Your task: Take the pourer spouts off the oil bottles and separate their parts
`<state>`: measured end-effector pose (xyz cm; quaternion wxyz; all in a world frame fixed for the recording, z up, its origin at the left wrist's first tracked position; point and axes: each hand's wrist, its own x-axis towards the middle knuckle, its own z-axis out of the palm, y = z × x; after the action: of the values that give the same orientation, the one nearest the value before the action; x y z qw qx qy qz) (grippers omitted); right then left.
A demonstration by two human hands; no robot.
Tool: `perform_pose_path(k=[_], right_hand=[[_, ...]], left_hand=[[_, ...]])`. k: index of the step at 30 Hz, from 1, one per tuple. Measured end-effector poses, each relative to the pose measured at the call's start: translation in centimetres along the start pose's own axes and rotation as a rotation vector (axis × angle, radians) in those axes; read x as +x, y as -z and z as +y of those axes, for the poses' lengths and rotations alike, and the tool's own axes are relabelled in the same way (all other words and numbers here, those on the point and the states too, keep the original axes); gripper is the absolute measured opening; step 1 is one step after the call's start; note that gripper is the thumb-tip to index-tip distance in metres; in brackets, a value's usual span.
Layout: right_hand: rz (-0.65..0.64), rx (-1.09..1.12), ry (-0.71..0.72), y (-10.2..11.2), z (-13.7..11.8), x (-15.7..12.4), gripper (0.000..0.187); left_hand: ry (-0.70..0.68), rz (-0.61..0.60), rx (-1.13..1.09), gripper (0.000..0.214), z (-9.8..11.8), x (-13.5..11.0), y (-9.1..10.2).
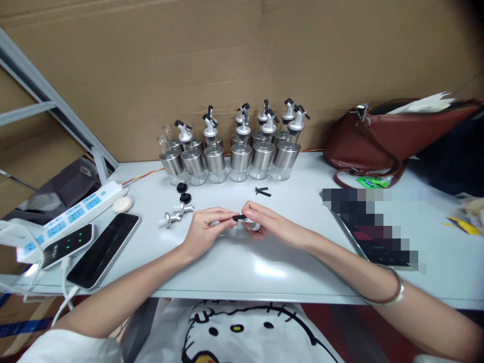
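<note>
Over the table's middle, my left hand (212,224) pinches one end of a small black flip lever (239,218). My right hand (269,222) grips a pale pour spout (252,226), mostly hidden behind its fingers, and meets the lever. Whether the two pieces are joined is hidden. Left of my hands lie two pale pour spouts (174,217), with black stoppers (184,197) just behind them. More black lever pieces (263,191) rest beyond my right hand. Glass bottles with metal bands (240,157) stand in rows at the back, most topped with spouts.
On the left are a power strip (75,214), a phone (104,249), a black device with green lights (68,246), a round white case (123,204) and cables. A brown handbag (378,136) sits at the back right, near a blurred-out flat object (370,232). Cardboard (234,60) stands behind.
</note>
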<state>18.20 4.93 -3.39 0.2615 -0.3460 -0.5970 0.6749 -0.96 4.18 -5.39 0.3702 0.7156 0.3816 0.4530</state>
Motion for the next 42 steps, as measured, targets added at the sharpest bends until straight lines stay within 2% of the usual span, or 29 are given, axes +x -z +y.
perform_pose_path(k=[4,10,15,18,21,29,37,42], right_hand=[[-0.017,0.069,-0.011,0.1,0.5,0.1,0.045],[-0.036,0.235,0.011,-0.1,1.2,0.3,0.042],[-0.075,0.345,-0.015,-0.3,0.9,0.3,0.039],[-0.076,0.376,-0.034,-0.2,0.8,0.3,0.031],[-0.080,0.381,-0.047,-0.1,0.9,0.4,0.025],[-0.054,0.236,-0.015,0.0,0.9,0.2,0.040],[-0.063,0.166,-0.066,0.3,0.6,0.1,0.039],[-0.064,0.133,-0.031,0.4,0.6,0.1,0.038]], left_hand=[[0.052,0.034,-0.083,0.014,0.0,0.0,-0.2],[0.208,0.107,-0.276,0.008,0.0,0.3,-0.5],[0.280,0.106,-0.365,0.011,-0.3,0.3,-0.7],[0.329,0.091,-0.388,0.015,-0.5,0.3,-0.7],[0.324,0.089,-0.373,0.014,-0.4,0.3,-0.7],[0.303,0.096,-0.337,0.012,0.4,0.5,-0.6],[0.271,0.084,-0.358,0.011,0.3,0.2,-0.7],[0.269,0.079,-0.360,0.010,0.2,0.1,-0.7]])
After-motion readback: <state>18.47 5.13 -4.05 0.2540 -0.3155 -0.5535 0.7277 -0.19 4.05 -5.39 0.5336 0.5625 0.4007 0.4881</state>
